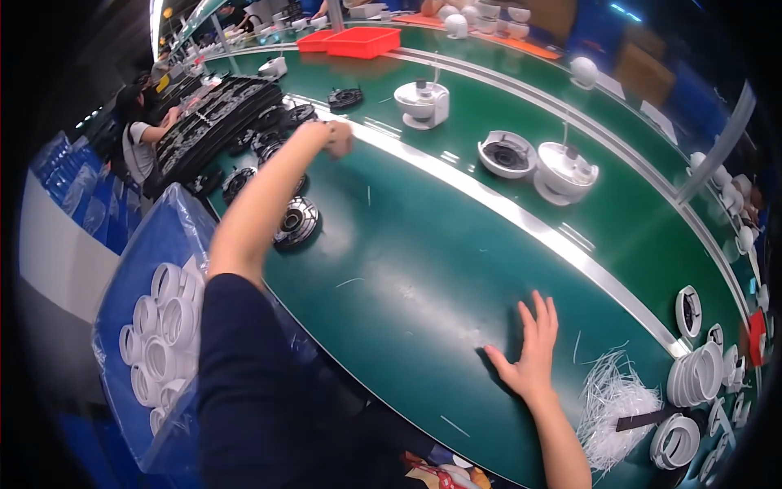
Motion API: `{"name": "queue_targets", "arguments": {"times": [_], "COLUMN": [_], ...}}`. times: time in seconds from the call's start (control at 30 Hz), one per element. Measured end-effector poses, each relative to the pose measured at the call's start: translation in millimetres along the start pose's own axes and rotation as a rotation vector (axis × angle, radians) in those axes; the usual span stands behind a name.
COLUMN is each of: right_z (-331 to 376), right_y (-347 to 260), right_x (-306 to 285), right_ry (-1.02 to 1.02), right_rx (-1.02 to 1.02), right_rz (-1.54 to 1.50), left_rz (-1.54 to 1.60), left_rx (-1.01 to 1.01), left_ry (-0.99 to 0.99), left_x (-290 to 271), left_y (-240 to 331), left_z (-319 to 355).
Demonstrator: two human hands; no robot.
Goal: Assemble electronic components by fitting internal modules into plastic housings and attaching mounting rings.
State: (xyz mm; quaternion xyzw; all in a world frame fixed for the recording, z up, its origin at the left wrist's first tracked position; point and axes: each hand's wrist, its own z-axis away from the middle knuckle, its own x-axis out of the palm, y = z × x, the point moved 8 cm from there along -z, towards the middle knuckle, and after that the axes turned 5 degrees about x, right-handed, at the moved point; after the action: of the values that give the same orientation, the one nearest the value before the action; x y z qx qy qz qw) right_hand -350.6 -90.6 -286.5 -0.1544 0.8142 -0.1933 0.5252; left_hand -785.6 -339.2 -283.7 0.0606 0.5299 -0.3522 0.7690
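The right hand (533, 352) lies flat, fingers spread wide, on open green tabletop (407, 277) near its near edge. The left hand (336, 138) reaches far, curled; whether it holds anything I cannot tell. Red trays (350, 41) sit far; a blue bin (147, 269) of white rings stands left.

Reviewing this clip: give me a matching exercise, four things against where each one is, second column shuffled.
1. left hand
2. right hand
3. white rings
4. red trays

A. in the blue bin at the lower left
B. flat on the bare green table
C. at the table's far end
D. stretched out near the black round parts

Pairs: 1-D, 2-B, 3-A, 4-C
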Motion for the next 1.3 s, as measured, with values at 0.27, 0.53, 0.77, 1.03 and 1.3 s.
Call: {"name": "queue_targets", "arguments": {"times": [0.27,0.53,0.77,1.03,1.3], "right_z": [-1.9,32.4,114.6,270.8,203.7], "right_y": [8.3,-0.6,51.4,137.6,127.7], "right_x": [-2.8,-95.4,-230.8,-375.1,-385.3], "right_ry": [0.013,0.068,0.559,0.761,0.355], "right_rx": [0.051,0.027,0.237,1.262,1.116], "right_rz": [-0.054,-0.195,0.164,1.041,1.364], "left_rz": [-0.342,0.163,1.060,1.922,2.143], "left_rx": [0.141,0.407,0.786,0.740,0.744], "left_ry": [-0.171,0.113,0.352,0.014,0.043], "left_x": [64.9,-22.3,-69.4,-37.7,-20.7], "left_y": [34.1,109.8,184.5,347.3,341.2], "left_z": [101.7,92.7,67.2,78.2,95.2]}}
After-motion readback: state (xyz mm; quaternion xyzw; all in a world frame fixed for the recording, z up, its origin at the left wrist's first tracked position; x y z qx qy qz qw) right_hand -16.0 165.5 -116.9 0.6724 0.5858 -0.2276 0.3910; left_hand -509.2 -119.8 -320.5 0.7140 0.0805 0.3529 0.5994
